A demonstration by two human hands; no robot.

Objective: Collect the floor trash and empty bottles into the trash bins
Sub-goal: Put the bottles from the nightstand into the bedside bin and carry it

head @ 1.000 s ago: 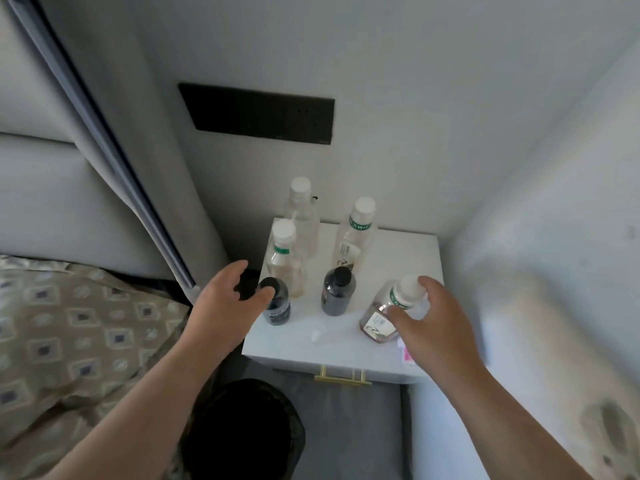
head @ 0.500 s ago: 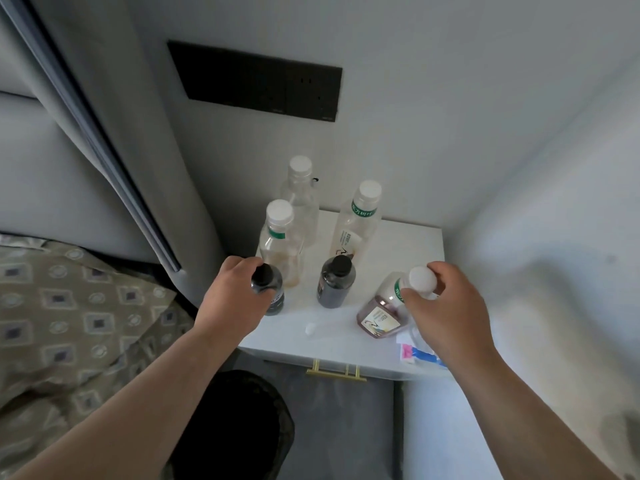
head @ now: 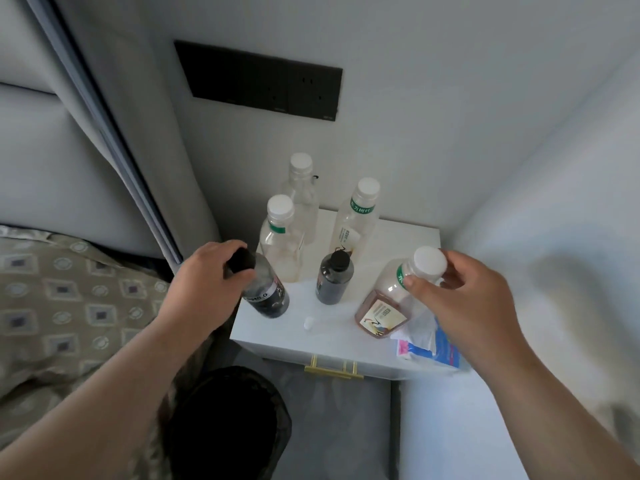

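1. The left hand (head: 204,282) is curled round the neck and shoulder of a small dark plastic bottle with a black cap (head: 266,292); the bottle leans over the left front of the white bedside table (head: 332,341); I cannot tell whether its base is clear of the top.
2. The right hand (head: 464,306) pinches the neck of a clear plastic bottle with a white cap (head: 388,299) just below the cap; the bottle is tilted, with a brownish remnant pooled at its base.
3. Handling, as a judgement: both are thin-walled and light; the clear one is probably bottom-heavy from the dregs, so it may swing; a neck grip under the cap flange resists slipping, whereas squeezing the body would buckle it.
4. Also standing on the table: a second small dark bottle (head: 333,278) and three clear white-capped bottles (head: 356,220) behind it; all look light and easily toppled.
5. A black-lined trash bin (head: 225,420) sits on the floor just in front of the table; a blue and pink tissue packet (head: 429,344) lies at the right front corner.
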